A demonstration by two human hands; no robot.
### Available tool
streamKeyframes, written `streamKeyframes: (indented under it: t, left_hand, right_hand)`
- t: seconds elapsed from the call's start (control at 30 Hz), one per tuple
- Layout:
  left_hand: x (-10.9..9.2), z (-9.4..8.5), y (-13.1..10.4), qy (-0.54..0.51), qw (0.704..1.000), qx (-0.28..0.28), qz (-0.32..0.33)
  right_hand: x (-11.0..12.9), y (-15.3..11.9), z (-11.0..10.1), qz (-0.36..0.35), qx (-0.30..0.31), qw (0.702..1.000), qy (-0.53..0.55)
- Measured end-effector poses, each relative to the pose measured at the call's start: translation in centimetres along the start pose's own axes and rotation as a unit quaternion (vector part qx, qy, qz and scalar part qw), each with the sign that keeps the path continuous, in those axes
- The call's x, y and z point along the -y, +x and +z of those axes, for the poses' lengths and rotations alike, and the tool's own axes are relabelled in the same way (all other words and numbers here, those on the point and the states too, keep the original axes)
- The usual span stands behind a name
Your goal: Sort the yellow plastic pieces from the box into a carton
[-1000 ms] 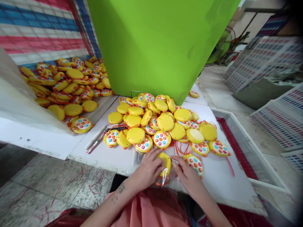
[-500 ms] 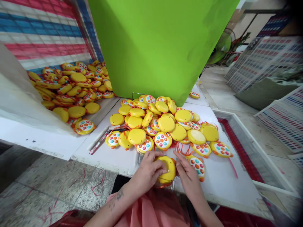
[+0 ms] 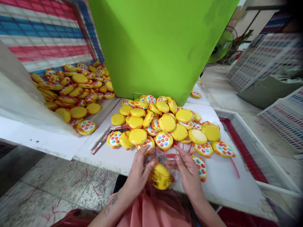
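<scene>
Over the table's front edge, a yellow turtle-like toy (image 3: 161,171) lies with its plain side up inside a clear plastic bag (image 3: 155,157) printed with a barcode. My left hand (image 3: 139,168) grips the left side of the bag, thumb by the toy's upper edge and forefinger stretched forward. At the bag's upper right, my right hand (image 3: 187,168) has thumb and fingers closed on the clear film. Just beyond both hands spreads a pile of loose yellow toys (image 3: 167,124), some showing white faces with coloured dots and orange cords.
A tall green panel (image 3: 156,47) stands behind the pile. More toys (image 3: 79,112) fill a lined compartment at left. A cutter knife (image 3: 100,142) lies on the white tabletop (image 3: 224,176). Beyond the right edge are a crate (image 3: 251,151) and a fan (image 3: 221,47).
The toy has slid deeper into the bag, towards my body, and its barcode now shows. My left fingers have moved off the toy to the bag's side; my right hand has closed on the film.
</scene>
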State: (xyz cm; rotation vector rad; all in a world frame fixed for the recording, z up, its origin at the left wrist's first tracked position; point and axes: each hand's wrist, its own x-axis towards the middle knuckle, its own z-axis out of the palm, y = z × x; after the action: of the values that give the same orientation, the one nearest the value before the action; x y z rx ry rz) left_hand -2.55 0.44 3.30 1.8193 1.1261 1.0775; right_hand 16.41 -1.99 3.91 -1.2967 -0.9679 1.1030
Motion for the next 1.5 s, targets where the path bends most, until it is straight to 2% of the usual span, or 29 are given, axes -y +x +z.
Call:
streamKeyframes:
  t: [0.03,0.1,0.17,0.23,0.3,0.4,0.43,0.5,0.6,0.67,0.73,0.8,0.9,0.97,1.07,1.2,1.27,1.33,1.37,1.43,1.47,1.5]
  left_hand:
    - [0.3,0.1,-0.3,-0.049,0.997,-0.008,-0.052]
    - [0.6,0.5,-0.5,-0.132,0.982,0.01,-0.135]
    - [0.5,0.9,-0.5,-0.165,0.97,0.04,-0.176]
    - [0.4,1.1,-0.3,-0.169,0.966,0.044,-0.19]
    - [0.4,1.4,0.0,-0.188,0.958,0.022,-0.214]
    - [0.7,1.9,0.4,-0.248,0.932,0.007,-0.265]
    - [0.9,2.1,0.4,-0.255,0.929,0.003,-0.268]
    - [1.1,2.3,0.4,-0.24,0.94,-0.012,-0.243]
    - [1.1,2.5,0.3,-0.205,0.957,-0.028,-0.205]
    - [1.0,2.6,0.2,-0.206,0.958,-0.021,-0.2]
    - [0.9,2.6,0.3,-0.225,0.954,-0.017,-0.199]
    - [0.6,2.5,0.4,-0.255,0.947,-0.003,-0.198]
    - [-0.1,2.3,0.4,-0.292,0.933,0.048,-0.205]
    - [-0.7,2.1,0.4,-0.292,0.931,0.083,-0.201]
    - [-1.7,1.6,0.4,-0.243,0.95,0.114,-0.161]
    - [-2.8,1.2,0.6,-0.14,0.975,0.128,-0.118]
    - [-3.2,1.2,0.6,-0.113,0.979,0.14,-0.098]
    - [-3.2,1.2,0.6,-0.112,0.977,0.157,-0.093]
    - [-3.0,1.3,0.5,-0.126,0.973,0.163,-0.104]
    - [-2.2,1.4,0.5,-0.182,0.958,0.152,-0.163]
    - [-1.6,1.5,0.5,-0.216,0.945,0.138,-0.204]
    - [-0.9,1.6,0.5,-0.25,0.929,0.124,-0.242]
  right_hand:
    - [0.0,0.0,0.1,-0.002,-0.001,1.0,0.0]
    - [0.0,0.1,0.3,-0.004,0.0,1.0,0.001]
    - [0.0,0.1,0.4,-0.016,0.002,1.0,-0.018]
    - [0.0,0.3,0.4,-0.077,-0.006,0.993,-0.093]
    - [0.0,0.4,0.3,-0.19,-0.014,0.959,-0.208]
    - [0.2,0.3,0.6,-0.33,0.017,0.876,-0.35]
    - [0.3,0.1,0.9,-0.35,0.041,0.857,-0.375]
    - [0.4,-0.2,1.7,-0.363,0.091,0.838,-0.396]
    - [0.6,-0.4,2.5,-0.352,0.139,0.844,-0.38]
    - [0.7,-0.2,2.5,-0.326,0.148,0.855,-0.375]
    - [0.6,0.2,2.2,-0.316,0.138,0.861,-0.374]
    - [0.4,0.6,1.9,-0.343,0.112,0.854,-0.376]
    - [0.2,0.9,1.8,-0.395,0.08,0.824,-0.398]
    - [0.3,0.9,1.8,-0.412,0.079,0.805,-0.419]
    - [0.6,0.6,1.9,-0.432,0.087,0.784,-0.437]
    - [0.9,0.5,2.2,-0.458,0.097,0.757,-0.456]
    - [1.1,1.0,2.0,-0.461,0.076,0.754,-0.463]
    - [1.5,1.8,0.9,-0.438,0.013,0.769,-0.466]
    - [1.6,2.2,-0.3,-0.415,-0.035,0.781,-0.465]
    - [1.5,2.6,-4.2,-0.352,-0.147,0.796,-0.471]
    - [1.0,2.5,-6.9,-0.322,-0.205,0.791,-0.478]
    - [0.3,2.1,-9.8,-0.297,-0.242,0.774,-0.504]
